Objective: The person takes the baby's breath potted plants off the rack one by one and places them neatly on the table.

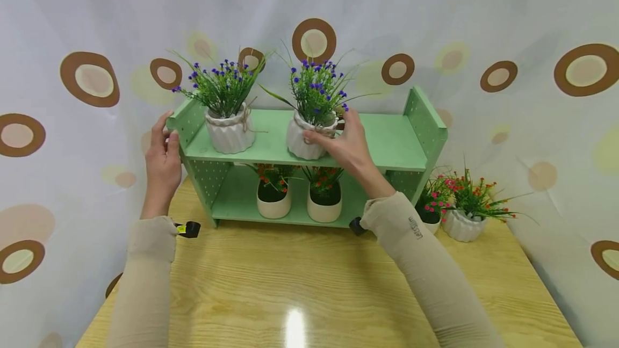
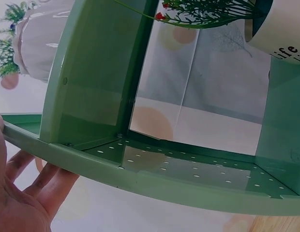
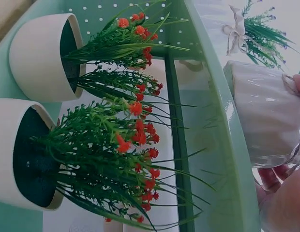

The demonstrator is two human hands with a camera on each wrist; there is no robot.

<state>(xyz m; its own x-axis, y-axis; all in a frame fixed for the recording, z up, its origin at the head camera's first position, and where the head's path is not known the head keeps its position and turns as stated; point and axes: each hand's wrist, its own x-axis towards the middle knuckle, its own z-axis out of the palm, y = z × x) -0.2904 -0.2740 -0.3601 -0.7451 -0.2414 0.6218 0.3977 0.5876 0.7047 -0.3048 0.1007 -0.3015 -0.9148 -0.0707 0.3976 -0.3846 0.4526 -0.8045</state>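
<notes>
My right hand (image 1: 349,143) grips a white ribbed flowerpot (image 1: 301,141) with purple flowers from its right side, thumb across the front by the twine. That pot is at the middle of the top shelf (image 1: 374,138) of a green two-tier rack. My left hand (image 1: 163,164) holds the rack's left side panel (image 1: 193,122), fingers over the outer edge; in the left wrist view the fingers (image 2: 53,191) reach behind the panel's rim. A matching white flowerpot (image 1: 229,134) with purple flowers and a twine bow stands left on the same shelf.
Two cream pots (image 1: 274,205) with red-orange flowers stand on the lower shelf (image 1: 237,205). Right of the rack, a white pot (image 1: 463,227) with red flowers and a pot of pink flowers (image 1: 432,203) sit on the wooden table (image 1: 251,283). A patterned curtain (image 1: 362,4) hangs behind.
</notes>
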